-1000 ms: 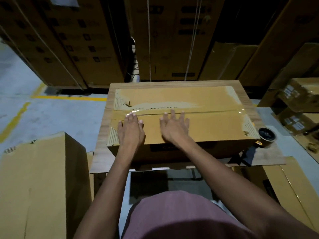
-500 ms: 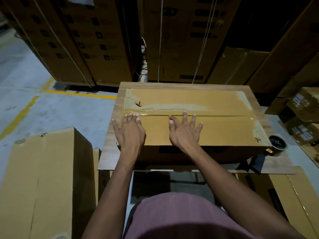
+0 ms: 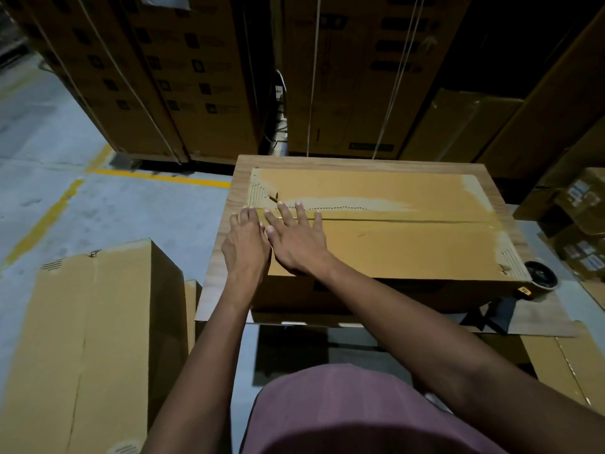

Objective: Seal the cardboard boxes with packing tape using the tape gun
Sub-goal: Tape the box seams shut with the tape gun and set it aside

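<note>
Your left hand (image 3: 246, 244) and right hand (image 3: 296, 239) lie flat, fingers straight, touching side by side at the left end of the box (image 3: 393, 244) on the surface (image 3: 510, 317). They press the tape over the seam, probably to bed it down. The tape gun (image 3: 537, 278) sits idle, well off to your right.
</note>
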`<state>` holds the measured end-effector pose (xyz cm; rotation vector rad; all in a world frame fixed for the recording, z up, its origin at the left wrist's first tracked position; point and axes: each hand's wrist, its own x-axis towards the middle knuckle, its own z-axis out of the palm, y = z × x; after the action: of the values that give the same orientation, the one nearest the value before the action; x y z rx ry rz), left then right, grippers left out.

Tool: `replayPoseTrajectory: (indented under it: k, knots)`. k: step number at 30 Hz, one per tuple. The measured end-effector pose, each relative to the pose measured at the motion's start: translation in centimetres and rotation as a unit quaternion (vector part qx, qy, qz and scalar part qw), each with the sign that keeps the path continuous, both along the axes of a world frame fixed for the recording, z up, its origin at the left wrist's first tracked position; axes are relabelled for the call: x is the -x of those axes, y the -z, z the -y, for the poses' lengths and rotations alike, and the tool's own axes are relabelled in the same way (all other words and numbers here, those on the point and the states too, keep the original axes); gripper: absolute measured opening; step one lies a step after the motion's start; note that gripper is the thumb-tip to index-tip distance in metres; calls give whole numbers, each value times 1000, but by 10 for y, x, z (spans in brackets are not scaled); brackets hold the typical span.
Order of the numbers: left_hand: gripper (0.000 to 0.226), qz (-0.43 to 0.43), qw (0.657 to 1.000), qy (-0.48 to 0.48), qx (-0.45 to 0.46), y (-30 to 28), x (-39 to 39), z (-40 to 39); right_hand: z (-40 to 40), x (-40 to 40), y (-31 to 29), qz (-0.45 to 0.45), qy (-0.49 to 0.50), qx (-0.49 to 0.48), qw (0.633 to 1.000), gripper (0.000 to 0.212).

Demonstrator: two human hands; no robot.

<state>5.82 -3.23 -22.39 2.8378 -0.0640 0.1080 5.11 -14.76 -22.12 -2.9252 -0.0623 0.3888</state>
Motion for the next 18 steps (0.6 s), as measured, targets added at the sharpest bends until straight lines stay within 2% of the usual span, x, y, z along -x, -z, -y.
replayPoseTrajectory:
  k: [4, 8, 11, 15, 18]
  knots:
    - [46, -21, 999, -4, -36, 4, -2, -2, 22, 19, 2, 8, 57, 6, 998, 57]
    - [58, -96, 993, 11, -65, 9, -2, -2, 24, 25, -1, -26, 103, 2, 994, 60]
    - [62, -130, 989, 20, -66, 8, -6, -4, 2, 8, -4, -12, 72, -15, 997, 66]
    - [86, -149, 987, 20, -54, 9, -12, -6, -9, -14, -3, -17, 16, -55, 998, 59]
    - [67, -116, 993, 5, -27, 16, -9, -2, 3, -9, 1, -6, 15, -25, 1000, 57]
